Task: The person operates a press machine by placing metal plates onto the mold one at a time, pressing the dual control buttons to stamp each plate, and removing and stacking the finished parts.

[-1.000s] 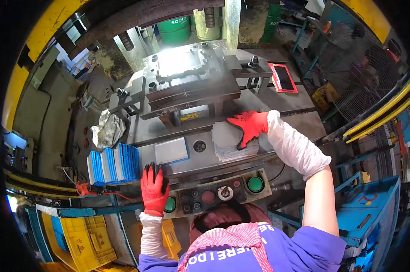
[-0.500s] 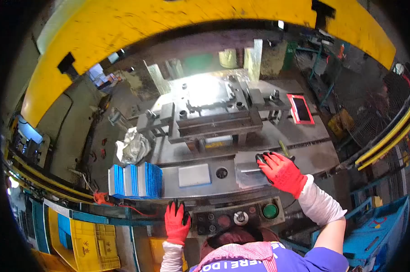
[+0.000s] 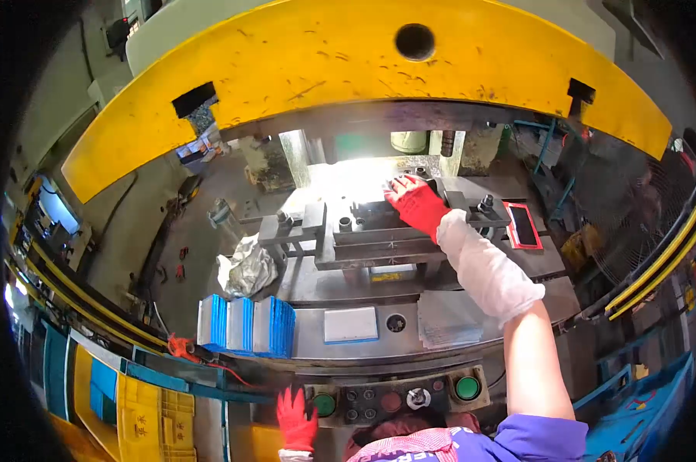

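Observation:
My right hand (image 3: 417, 203), in a red glove, reaches over the metal die (image 3: 382, 242) in the press. Its fingers are bent together at the die's top; glare hides what they hold, if anything. My left hand (image 3: 295, 422), also red-gloved, has its fingers apart and holds nothing. It is beside the left green button (image 3: 323, 404) on the control panel (image 3: 392, 401). A stack of thin grey sheets (image 3: 449, 319) lies on the press bed below my right forearm. Left of it lies a single pale plate with a blue edge (image 3: 351, 325).
Blue-edged plates (image 3: 272, 327) stand in rows on the left, below a crumpled plastic bag (image 3: 246, 266). A red-framed phone (image 3: 523, 226) lies at the right. The yellow press beam (image 3: 325, 65) spans overhead. Yellow crates (image 3: 151, 420) stand lower left, a blue tray (image 3: 640, 412) lower right.
My right hand has moved from the thin grey sheets forward to the die. My left hand has shifted slightly down. The camera view has tilted up, showing more of the yellow beam.

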Tool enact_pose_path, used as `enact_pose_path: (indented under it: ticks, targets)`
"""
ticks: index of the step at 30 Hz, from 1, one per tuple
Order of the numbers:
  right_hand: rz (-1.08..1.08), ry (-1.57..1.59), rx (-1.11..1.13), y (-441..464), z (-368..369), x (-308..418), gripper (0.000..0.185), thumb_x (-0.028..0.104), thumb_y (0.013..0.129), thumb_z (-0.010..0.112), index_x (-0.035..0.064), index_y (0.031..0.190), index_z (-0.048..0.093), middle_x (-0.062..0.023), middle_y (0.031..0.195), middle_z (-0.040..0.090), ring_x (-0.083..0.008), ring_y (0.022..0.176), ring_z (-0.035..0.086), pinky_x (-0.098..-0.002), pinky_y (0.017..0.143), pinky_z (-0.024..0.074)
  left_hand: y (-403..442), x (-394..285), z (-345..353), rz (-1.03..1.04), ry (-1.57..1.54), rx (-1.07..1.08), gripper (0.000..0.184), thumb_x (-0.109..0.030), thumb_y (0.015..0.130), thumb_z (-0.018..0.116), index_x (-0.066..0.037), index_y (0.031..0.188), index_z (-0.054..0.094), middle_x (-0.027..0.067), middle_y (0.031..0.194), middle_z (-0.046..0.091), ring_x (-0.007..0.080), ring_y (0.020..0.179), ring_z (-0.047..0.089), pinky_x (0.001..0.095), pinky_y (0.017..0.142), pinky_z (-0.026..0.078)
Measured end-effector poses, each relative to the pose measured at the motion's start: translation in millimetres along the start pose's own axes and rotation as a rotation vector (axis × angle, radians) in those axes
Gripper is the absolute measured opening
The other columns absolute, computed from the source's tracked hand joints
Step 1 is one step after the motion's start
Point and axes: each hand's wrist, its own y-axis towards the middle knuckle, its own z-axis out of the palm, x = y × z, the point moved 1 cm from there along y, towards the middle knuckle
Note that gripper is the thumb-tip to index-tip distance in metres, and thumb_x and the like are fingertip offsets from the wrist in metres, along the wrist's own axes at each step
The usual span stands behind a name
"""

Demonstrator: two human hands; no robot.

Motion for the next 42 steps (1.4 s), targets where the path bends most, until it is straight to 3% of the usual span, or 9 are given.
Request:
enact_pose_path:
  ticks: [4, 16, 20, 25, 28, 33, 39, 41, 42]
  targets:
    - [0.040, 0.443, 0.296, -12.9, -33.7, -7.3, 0.063, 0.053, 0.095, 0.029, 0.0120, 0.141, 0.039, -0.0147, 0.145, 0.038, -0.0314, 0.139, 0.025, -0.0435, 0.114, 0.0137, -12.6, 16.6, 9.7, -0.075, -0.007, 0.055, 0.059, -0.025, 0.074, 0.070, -0.008, 0.127, 0.052, 0.0218, 0.138, 0.041, 0.0426, 0.129, 0.034, 0.0503, 0.106, 0.029]
    - [0.249, 0.412, 0.064, -32.4, -14.7, 13.8, 0.070, 0.059, 0.091, 0.032, 0.0106, 0.139, 0.043, -0.0130, 0.149, 0.033, -0.0325, 0.141, 0.021, -0.0505, 0.114, 0.0063, -13.1, 55.8, 71.8, -0.240, -0.025, 0.082, 0.069, -0.038, 0.079, 0.065, -0.009, 0.137, 0.041, 0.0240, 0.140, 0.039, 0.0424, 0.132, 0.031, 0.0508, 0.108, 0.026]
    - [0.275, 0.467, 0.068, -36.5, -22.5, 12.9, 0.063, 0.056, 0.093, 0.033, 0.0122, 0.136, 0.047, -0.0118, 0.145, 0.039, -0.0341, 0.139, 0.024, -0.0523, 0.114, 0.0063, -33.3, 86.2, 113.3, -0.434, 0.001, 0.173, 0.082, -0.049, 0.078, 0.064, -0.005, 0.141, 0.035, 0.0246, 0.141, 0.038, 0.0425, 0.133, 0.031, 0.0495, 0.109, 0.025]
    - [0.365, 0.573, -0.574, -95.4, -58.8, 10.6, 0.044, 0.028, 0.088, 0.056, 0.0070, 0.127, 0.052, -0.0135, 0.133, 0.050, -0.0357, 0.129, 0.039, -0.0487, 0.110, 0.0237, -27.5, 114.5, 144.6, -0.605, -0.311, 0.303, 0.094, -0.053, 0.077, 0.066, 0.002, 0.143, 0.028, 0.0259, 0.143, 0.036, 0.0381, 0.135, 0.031, 0.0415, 0.111, 0.026]
    - [0.404, 0.575, -0.584, -187.3, -68.6, 28.3, 0.055, 0.018, 0.080, 0.060, 0.0031, 0.131, 0.047, -0.0178, 0.133, 0.047, -0.0384, 0.128, 0.038, -0.0507, 0.110, 0.0223, -28.0, 129.2, 164.6, -0.632, -0.462, 0.315, 0.102, -0.056, 0.073, 0.070, 0.006, 0.142, 0.026, 0.0255, 0.144, 0.034, 0.0338, 0.136, 0.031, 0.0375, 0.112, 0.027]
    - [0.895, 0.757, -0.646, -359.9, -3.1, 72.6, 0.049, 0.009, 0.087, 0.055, 0.0023, 0.134, 0.043, -0.0164, 0.140, 0.043, -0.0336, 0.130, 0.037, -0.0448, 0.110, 0.0253, -30.7, 167.2, 208.1, -0.709, -0.622, 0.332, 0.123, -0.052, 0.056, 0.085, 0.006, 0.144, 0.020, 0.0229, 0.147, 0.029, 0.0290, 0.138, 0.028, 0.0355, 0.112, 0.027]
    - [1.648, 1.108, -0.212, -507.3, 113.6, 151.7, 0.058, 0.029, 0.093, 0.055, -0.0038, 0.137, 0.039, -0.0255, 0.137, 0.044, -0.0327, 0.125, 0.045, -0.0386, 0.103, 0.0342, -22.4, 170.8, 214.4, -0.781, -0.787, 0.390, 0.136, -0.041, 0.045, 0.093, 0.006, 0.145, 0.014, 0.0209, 0.148, 0.028, 0.0270, 0.137, 0.029, 0.0356, 0.111, 0.030]
    - [1.701, 1.481, 0.091, -508.5, 115.0, 179.1, 0.066, 0.037, 0.091, 0.057, -0.0061, 0.137, 0.037, -0.0300, 0.135, 0.043, -0.0347, 0.122, 0.048, -0.0399, 0.099, 0.0395, -26.3, 180.3, 222.1, -0.783, -0.759, 0.411, 0.138, -0.041, 0.043, 0.094, 0.007, 0.145, 0.013, 0.0211, 0.148, 0.027, 0.0271, 0.137, 0.029, 0.0353, 0.111, 0.029]
    - [1.308, 1.327, 0.277, -535.2, 166.0, 196.2, 0.072, 0.038, 0.088, 0.061, -0.0067, 0.137, 0.036, -0.0301, 0.134, 0.045, -0.0347, 0.121, 0.049, -0.0399, 0.098, 0.0407, -26.2, 189.3, 231.3, -0.758, -0.707, 0.413, 0.139, -0.041, 0.043, 0.094, 0.007, 0.145, 0.013, 0.0211, 0.149, 0.027, 0.0271, 0.138, 0.028, 0.0352, 0.111, 0.029]
